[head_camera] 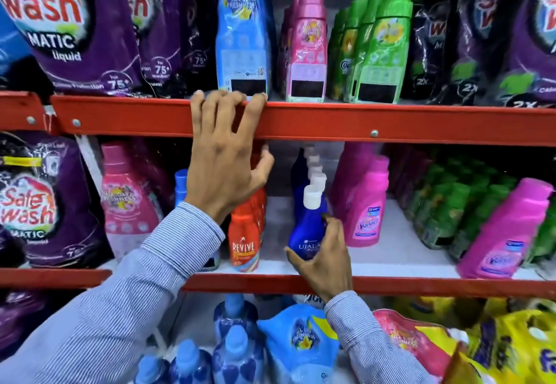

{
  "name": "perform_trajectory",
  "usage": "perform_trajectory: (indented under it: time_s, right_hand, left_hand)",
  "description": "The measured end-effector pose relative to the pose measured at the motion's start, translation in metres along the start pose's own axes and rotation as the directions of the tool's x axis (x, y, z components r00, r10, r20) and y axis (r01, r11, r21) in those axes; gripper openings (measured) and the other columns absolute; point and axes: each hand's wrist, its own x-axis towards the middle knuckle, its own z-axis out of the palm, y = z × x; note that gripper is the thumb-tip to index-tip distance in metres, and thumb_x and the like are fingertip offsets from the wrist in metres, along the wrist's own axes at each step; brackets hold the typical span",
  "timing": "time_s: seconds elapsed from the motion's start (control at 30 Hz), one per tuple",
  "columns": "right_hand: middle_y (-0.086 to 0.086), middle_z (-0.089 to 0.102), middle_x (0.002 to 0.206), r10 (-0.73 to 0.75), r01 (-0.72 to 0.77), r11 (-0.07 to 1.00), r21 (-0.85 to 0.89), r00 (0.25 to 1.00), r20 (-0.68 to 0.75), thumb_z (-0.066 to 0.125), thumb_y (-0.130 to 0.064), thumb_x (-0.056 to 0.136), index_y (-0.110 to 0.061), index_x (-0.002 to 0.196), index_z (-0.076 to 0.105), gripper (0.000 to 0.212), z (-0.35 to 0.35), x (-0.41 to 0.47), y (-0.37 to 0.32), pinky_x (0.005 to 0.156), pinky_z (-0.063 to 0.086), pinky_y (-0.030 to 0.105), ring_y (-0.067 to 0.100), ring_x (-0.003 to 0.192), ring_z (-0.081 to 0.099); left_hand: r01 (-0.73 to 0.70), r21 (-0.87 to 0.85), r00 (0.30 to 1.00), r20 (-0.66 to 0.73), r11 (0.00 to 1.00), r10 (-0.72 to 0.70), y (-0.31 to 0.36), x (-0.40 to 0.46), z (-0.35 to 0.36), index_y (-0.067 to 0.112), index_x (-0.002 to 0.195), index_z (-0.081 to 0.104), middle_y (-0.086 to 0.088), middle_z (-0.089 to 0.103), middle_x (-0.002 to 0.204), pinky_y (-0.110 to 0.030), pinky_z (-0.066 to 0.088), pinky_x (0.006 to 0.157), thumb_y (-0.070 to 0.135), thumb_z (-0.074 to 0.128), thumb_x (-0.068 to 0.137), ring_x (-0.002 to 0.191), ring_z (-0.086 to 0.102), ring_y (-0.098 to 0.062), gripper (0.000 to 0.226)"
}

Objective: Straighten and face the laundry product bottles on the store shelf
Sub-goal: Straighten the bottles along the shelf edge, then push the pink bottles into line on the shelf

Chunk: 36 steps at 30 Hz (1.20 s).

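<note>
A person in a striped shirt stands close to red store shelves stocked with laundry products. Their left hand [228,155] rests on the red shelf edge [391,122] of the upper tier, fingers spread and curled over its lip, holding no product. Their right hand [323,255] reaches onto the middle shelf and wraps, thumb and fingers, around the base of a small dark blue bottle [310,224] with a white cap, the front one of a row running back. Beside it, apart, stands a row of orange Revive bottles [244,240]. The step in hand seems to be facing the blue bottle. Next it likely needs turning label-forward and setting upright, in line with the row behind.
</note>
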Motion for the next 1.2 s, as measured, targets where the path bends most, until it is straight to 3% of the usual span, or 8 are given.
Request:
perform_trajectory:
  time_s: [0.27, 0.47, 0.6, 0.73, 0.87, 1.03, 1.1, 1.2]
  right_hand:
    - [0.008, 0.049, 0.130, 0.028, -0.028, 0.999, 0.017, 1.000, 0.002, 0.085, -0.042, 0.061, -0.012, 0.131, 0.037, 0.090, 0.004, -0.002, 0.007, 0.092, 0.053, 0.041, 0.028, 0.119, 0.053]
    - [0.004, 0.040, 0.147, -0.061, 0.062, 0.997, -0.056, 0.998, 0.015, 0.073, -0.052, 0.074, -0.013, 0.143, 0.031, 0.089, -0.009, -0.015, 0.020, 0.107, 0.037, 0.030, 0.021, 0.135, 0.037]
    - [0.011, 0.025, 0.160, -0.156, 0.129, 0.947, -0.294, 0.985, -0.070, 0.057, -0.051, 0.086, -0.009, 0.150, 0.022, 0.085, -0.037, -0.027, 0.040, 0.119, 0.025, 0.048, 0.029, 0.149, 0.019]
    - [0.012, 0.009, 0.164, -0.067, 0.008, 0.883, -0.470, 0.992, -0.109, 0.048, -0.056, 0.085, -0.013, 0.153, 0.015, 0.087, -0.072, -0.034, 0.070, 0.120, 0.015, 0.058, 0.036, 0.151, 0.005]
    - [0.016, 0.006, 0.164, 0.042, -0.147, 0.835, -0.530, 0.978, -0.205, 0.049, -0.056, 0.086, -0.014, 0.153, 0.015, 0.086, -0.105, -0.036, 0.111, 0.119, 0.015, 0.059, 0.039, 0.150, 0.004]
    - [0.026, 0.012, 0.159, 0.154, -0.307, 0.863, -0.401, 0.917, -0.369, 0.056, -0.052, 0.083, -0.006, 0.152, 0.013, 0.093, -0.140, -0.024, 0.157, 0.121, 0.012, 0.053, 0.045, 0.147, 0.011]
    - [0.030, 0.014, 0.157, 0.209, -0.355, 0.881, -0.312, 0.885, -0.415, 0.062, -0.048, 0.081, -0.001, 0.151, 0.011, 0.098, -0.152, -0.013, 0.174, 0.122, 0.011, 0.051, 0.046, 0.146, 0.012]
    - [0.031, 0.018, 0.156, 0.302, -0.419, 0.885, -0.204, 0.848, -0.436, 0.074, -0.039, 0.077, 0.002, 0.150, 0.008, 0.107, -0.165, 0.001, 0.193, 0.121, 0.016, 0.048, 0.045, 0.144, 0.019]
  left_hand:
    - [0.012, 0.008, 0.999, 0.039, 1.000, -0.012, 0.003, -0.002, 0.000, 0.011, 0.145, 0.045, -0.022, 0.052, 0.135, -0.063, 0.014, 0.126, 0.035, 0.067, 0.081, 0.135, 0.044, -0.044, 0.072]
    - [0.089, -0.122, 0.996, 0.028, 0.989, -0.086, 0.027, -0.026, 0.000, 0.015, 0.157, 0.033, -0.020, 0.024, 0.167, -0.067, 0.008, 0.126, 0.039, 0.067, 0.081, 0.157, 0.012, -0.045, 0.087]
    - [-0.038, -0.259, 0.999, 0.015, 0.965, 0.043, 0.075, -0.078, 0.012, 0.014, 0.153, 0.042, -0.022, 0.029, 0.165, -0.070, 0.017, 0.122, 0.036, 0.070, 0.081, 0.155, 0.020, -0.044, 0.080]
    - [-0.097, -0.354, 0.958, 0.221, 0.930, 0.184, 0.124, -0.131, 0.044, 0.016, 0.156, 0.034, -0.018, 0.026, 0.167, -0.069, 0.022, 0.121, 0.041, 0.067, 0.079, 0.156, 0.021, -0.040, 0.087]
    - [-0.108, -0.381, 0.845, 0.451, 0.918, 0.287, 0.156, -0.164, 0.076, 0.016, 0.155, 0.032, -0.018, 0.033, 0.165, -0.069, 0.036, 0.115, 0.045, 0.057, 0.078, 0.153, 0.029, -0.041, 0.086]
    - [-0.078, -0.362, 0.722, 0.622, 0.929, 0.303, 0.169, -0.191, 0.102, 0.016, 0.154, 0.033, -0.018, 0.039, 0.161, -0.062, 0.034, 0.119, 0.052, 0.047, 0.076, 0.148, 0.038, -0.041, 0.087]
    - [-0.067, -0.354, 0.710, 0.640, 0.933, 0.294, 0.168, -0.200, 0.108, 0.017, 0.156, 0.031, -0.017, 0.038, 0.162, -0.057, 0.019, 0.121, 0.051, 0.048, 0.078, 0.149, 0.037, -0.041, 0.087]
    - [-0.063, -0.346, 0.708, 0.646, 0.936, 0.286, 0.167, -0.206, 0.111, 0.014, 0.156, 0.032, -0.017, 0.043, 0.159, -0.054, 0.017, 0.120, 0.047, 0.049, 0.079, 0.146, 0.042, -0.042, 0.085]
